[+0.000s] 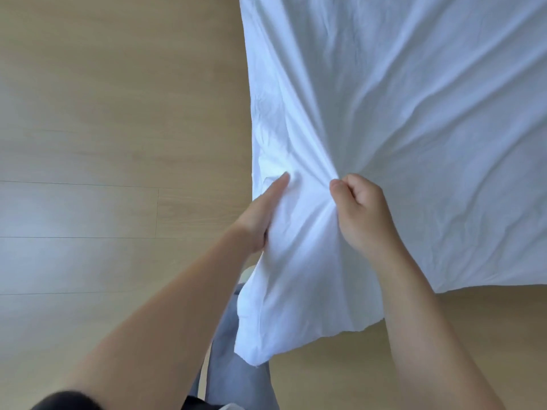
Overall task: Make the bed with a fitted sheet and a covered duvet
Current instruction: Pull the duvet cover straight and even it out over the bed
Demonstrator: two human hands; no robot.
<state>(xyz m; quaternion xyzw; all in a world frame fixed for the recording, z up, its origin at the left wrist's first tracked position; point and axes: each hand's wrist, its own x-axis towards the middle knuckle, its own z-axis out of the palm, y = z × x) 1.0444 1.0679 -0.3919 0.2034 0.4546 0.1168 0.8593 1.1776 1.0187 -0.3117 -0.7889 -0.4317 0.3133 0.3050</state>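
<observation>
- Because radiating creases in the white linen (414, 113) all run to one spot just right of centre, the cloth looks to be pulled taut from there, most likely to draw its corner toward the person.
- Whether this is the fitted sheet or the duvet cover cannot be told. It spreads from the centre out to 12 and 3 o'clock, with wooden floor (103, 143) showing at 9 o'clock and along 5 o'clock.
- The right hand (359, 211) is a tight fist, thumb pressed over the fingers, with a bunch of the linen gathered inside.
- The left hand (257, 220), just beside it toward 9 o'clock, lays its forefinger (278, 184) straight along the cloth. Its other fingers seem curled into the fold, partly hidden.
- Between and below the hands the loose corner (266, 335) hangs toward 6 o'clock, over grey trousers (228, 350).
</observation>
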